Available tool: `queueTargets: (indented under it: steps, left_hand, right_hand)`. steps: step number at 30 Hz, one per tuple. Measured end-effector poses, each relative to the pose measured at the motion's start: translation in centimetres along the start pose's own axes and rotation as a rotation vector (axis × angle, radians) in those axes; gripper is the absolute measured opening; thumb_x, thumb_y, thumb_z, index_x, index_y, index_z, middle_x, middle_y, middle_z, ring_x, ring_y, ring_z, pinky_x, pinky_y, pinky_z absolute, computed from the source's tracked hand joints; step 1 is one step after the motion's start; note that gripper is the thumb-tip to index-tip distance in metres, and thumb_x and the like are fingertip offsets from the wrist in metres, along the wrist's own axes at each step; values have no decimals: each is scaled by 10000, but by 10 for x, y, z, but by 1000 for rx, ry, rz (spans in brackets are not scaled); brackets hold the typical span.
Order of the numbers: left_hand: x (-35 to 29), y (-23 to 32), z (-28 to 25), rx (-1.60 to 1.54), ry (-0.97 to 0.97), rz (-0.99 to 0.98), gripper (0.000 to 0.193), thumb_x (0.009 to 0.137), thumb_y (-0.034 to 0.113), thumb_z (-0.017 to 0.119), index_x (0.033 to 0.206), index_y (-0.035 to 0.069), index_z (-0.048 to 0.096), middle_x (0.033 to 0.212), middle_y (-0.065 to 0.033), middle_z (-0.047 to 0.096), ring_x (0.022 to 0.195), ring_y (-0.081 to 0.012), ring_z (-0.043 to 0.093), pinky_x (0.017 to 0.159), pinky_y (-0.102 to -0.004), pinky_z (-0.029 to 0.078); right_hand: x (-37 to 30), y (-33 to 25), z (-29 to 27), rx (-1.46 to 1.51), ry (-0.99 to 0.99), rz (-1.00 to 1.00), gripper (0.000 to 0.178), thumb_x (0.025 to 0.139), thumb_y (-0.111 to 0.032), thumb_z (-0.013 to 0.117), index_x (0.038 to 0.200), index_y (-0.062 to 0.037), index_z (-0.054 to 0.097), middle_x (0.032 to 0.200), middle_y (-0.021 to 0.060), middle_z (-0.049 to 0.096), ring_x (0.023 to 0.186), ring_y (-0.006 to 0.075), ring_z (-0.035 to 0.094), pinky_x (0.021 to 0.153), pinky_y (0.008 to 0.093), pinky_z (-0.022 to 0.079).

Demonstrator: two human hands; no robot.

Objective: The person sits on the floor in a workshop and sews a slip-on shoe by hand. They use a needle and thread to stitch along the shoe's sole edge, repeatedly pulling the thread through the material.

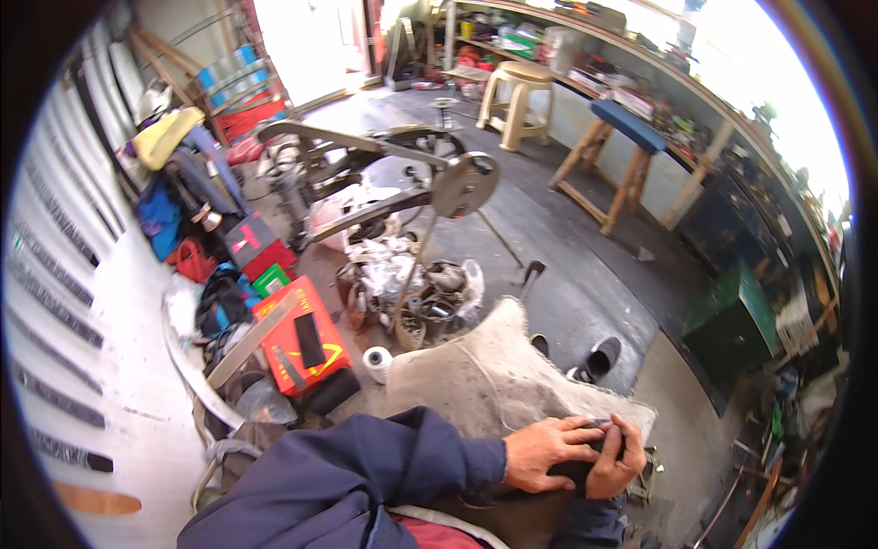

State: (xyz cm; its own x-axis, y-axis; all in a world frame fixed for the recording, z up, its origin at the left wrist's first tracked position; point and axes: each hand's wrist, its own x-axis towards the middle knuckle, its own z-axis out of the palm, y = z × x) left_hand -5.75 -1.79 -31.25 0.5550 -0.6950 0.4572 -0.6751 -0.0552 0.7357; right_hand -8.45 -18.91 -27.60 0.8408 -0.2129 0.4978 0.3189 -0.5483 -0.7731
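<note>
Both hands meet over a beige, stained cloth (476,366) spread across my lap. My left hand (544,455) reaches in from the left, its fingers bent over a small dark piece (574,470) that is mostly covered. Closed at its other side, my right hand (617,462) has thumb and fingers pressed together near the left fingertips. The kind of the dark piece cannot be made out. Beyond the cloth, a hand-cranked sewing machine (466,183) with a round metal wheel stands on thin legs.
A red-orange box (306,339) and a white thread spool (377,362) lie left of the cloth. Black shoes (599,360) show past its far edge. Farther off stand a blue-topped stool (629,126), a cream plastic stool (519,91) and a green box (732,320).
</note>
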Motion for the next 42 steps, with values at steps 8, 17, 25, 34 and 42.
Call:
queueTargets:
  steps: [8,17,25,34,42]
  left_hand:
    - [-2,2,0,-34,-32,-52,659,803,236,818,1411,125,590,1610,-172,407,1511,-455,300,1190,-555,329]
    - [-4,-1,3,-35,37,-12,644,732,265,841,1322,114,630,1507,-191,502,1466,-485,354,1151,-559,380]
    - [-1,-2,0,-112,-59,-81,623,784,219,803,1360,82,609,1605,-221,398,1513,-495,274,1191,-575,329]
    - [0,-6,-4,-80,84,142,506,785,290,791,1241,97,685,1468,-220,553,1391,-457,466,1109,-558,437]
    - [3,-3,-5,-79,77,132,523,787,285,788,1262,97,674,1490,-219,535,1405,-457,452,1129,-554,422]
  right_hand:
    - [-4,2,-2,-37,-37,28,175,1017,-3,547,1102,55,688,955,116,674,820,186,648,777,313,522]
    - [-7,8,-1,-56,-30,38,186,1026,-12,534,1115,47,687,953,109,675,819,183,642,780,318,519]
    - [-6,-8,1,-134,-34,94,257,1004,-173,631,1128,22,744,1046,209,763,885,360,725,807,414,585]
    - [-6,-21,2,-179,-8,28,247,1003,-171,630,1078,34,745,1009,216,757,875,358,710,818,421,560]
    - [-8,-20,0,-159,-21,94,242,1007,-174,632,1068,30,746,988,204,762,866,340,710,813,412,562]
